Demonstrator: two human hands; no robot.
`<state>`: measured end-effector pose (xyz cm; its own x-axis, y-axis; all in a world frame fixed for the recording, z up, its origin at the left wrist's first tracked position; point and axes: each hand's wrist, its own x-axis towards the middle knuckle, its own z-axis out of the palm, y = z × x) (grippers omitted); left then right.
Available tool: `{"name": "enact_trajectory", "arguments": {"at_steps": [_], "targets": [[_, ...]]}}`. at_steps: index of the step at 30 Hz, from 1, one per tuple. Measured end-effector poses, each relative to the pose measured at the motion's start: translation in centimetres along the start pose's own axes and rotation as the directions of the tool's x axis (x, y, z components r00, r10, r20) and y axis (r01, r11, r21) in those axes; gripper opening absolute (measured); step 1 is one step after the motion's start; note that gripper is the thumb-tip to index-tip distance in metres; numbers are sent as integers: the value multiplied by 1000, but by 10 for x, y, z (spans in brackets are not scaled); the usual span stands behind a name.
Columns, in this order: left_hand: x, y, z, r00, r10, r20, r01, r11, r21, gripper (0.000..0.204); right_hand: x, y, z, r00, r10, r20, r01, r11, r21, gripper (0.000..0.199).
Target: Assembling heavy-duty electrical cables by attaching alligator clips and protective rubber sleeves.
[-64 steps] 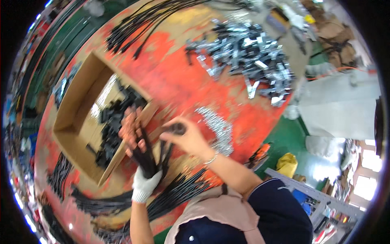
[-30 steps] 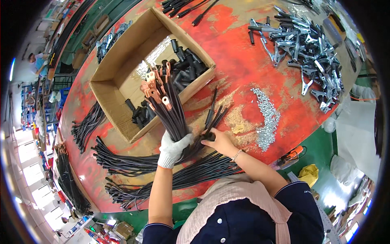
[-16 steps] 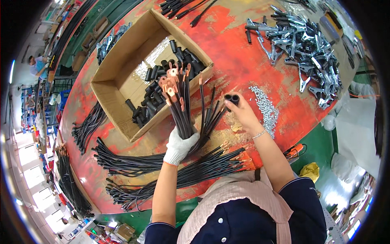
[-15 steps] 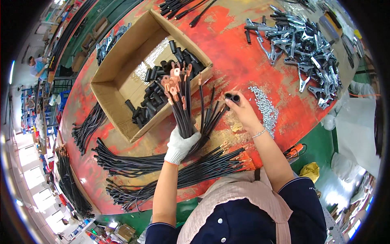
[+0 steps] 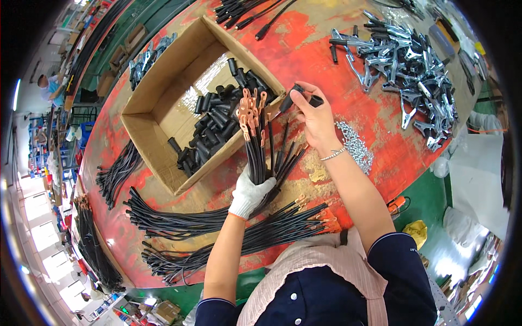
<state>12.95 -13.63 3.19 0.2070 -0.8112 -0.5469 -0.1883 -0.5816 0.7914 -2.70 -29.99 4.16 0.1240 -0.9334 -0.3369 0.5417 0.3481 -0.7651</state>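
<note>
My left hand (image 5: pixel 251 193), in a white knit glove, is closed around a bundle of black cables (image 5: pixel 255 157). Their copper lugs (image 5: pixel 251 115) point up beside the cardboard box's near wall. Several cables in the bundle fan out to the right, some with black sleeves on their ends. In my bare right hand (image 5: pixel 318 122) are two black sleeves: one (image 5: pixel 291 99) is pinched between thumb and fingers, tilted toward the lugs, and the other (image 5: pixel 316 101) rests further back in the fingers. Whether the pinched sleeve touches a lug I cannot tell.
The cardboard box (image 5: pixel 157 70) holds many loose black sleeves (image 5: pixel 209 122). Metal clamps (image 5: pixel 408 70) are heaped at the far right, with small silvery fasteners (image 5: pixel 356 149) near my right wrist. More cable bundles (image 5: pixel 217 252) lie along the near edge of the red table (image 5: pixel 304 49).
My right hand has moved up and left, turning one sleeve toward the lugs. The left hand has shifted slightly right with the cable bundle, which now stands more upright.
</note>
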Motion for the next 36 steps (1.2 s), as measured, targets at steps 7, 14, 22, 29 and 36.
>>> {"name": "enact_trajectory", "arguments": {"at_steps": [7,14,22,29,36], "targets": [[-13,0,-3,1000,24,-11,-23,998,59,41,3,3,17,1000,13,-28,-13,1000,0,39],[-20,0,-3,1000,22,4,-22,999,37,40,-6,-5,25,998,57,34,-55,997,-63,37],[-28,4,-7,999,23,-30,-21,998,67,41,-11,-37,8,932,-112,345,280,827,-487,33],[-30,-3,-4,1000,3,-20,-2,999,50,44,-35,-47,-10,926,82,370,125,855,-504,36],[-30,-1,-6,999,8,37,-9,999,44,43,-58,-52,-16,834,138,535,18,961,-276,36]]}}
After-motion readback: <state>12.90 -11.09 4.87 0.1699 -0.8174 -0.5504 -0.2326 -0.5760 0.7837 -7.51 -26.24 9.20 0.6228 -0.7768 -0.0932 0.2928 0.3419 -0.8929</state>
